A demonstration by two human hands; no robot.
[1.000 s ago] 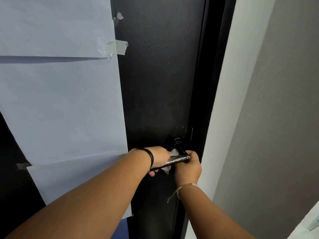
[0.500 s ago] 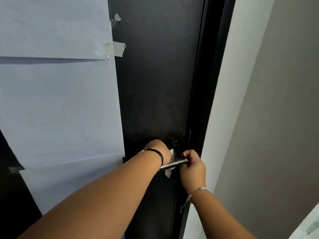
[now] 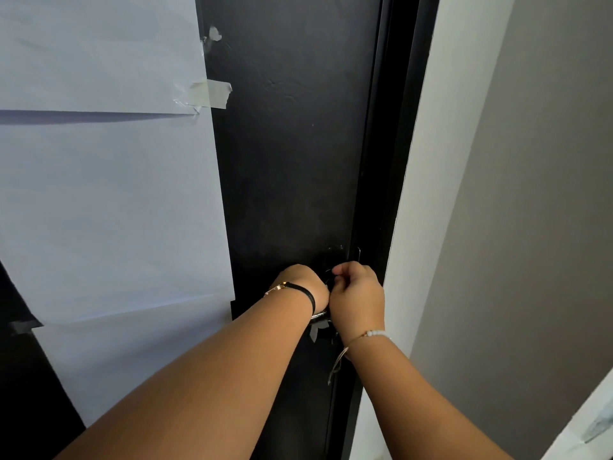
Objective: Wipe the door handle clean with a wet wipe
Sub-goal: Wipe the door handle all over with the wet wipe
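Observation:
The metal door handle (image 3: pixel 319 315) is on a black door (image 3: pixel 292 167), low and near the door's right edge. Only a short silver sliver of it shows between my hands. My left hand (image 3: pixel 300 283) is closed around the handle's left part with the white wet wipe (image 3: pixel 316 328); a corner of the wipe hangs below the handle. My right hand (image 3: pixel 357 298) is curled in a fist over the handle's right end, by its base, and touches my left hand. The rest of the handle is hidden.
Large white paper sheets (image 3: pixel 106 200) are taped over the left part of the door. A black door frame (image 3: pixel 394 161) runs along the right, then a white wall edge (image 3: pixel 428 194) and a grey wall (image 3: pixel 530 210).
My right hand has risen and moved left over the handle, which now hides most of it. My left hand has stayed on the handle with the wipe. The view has shifted slightly.

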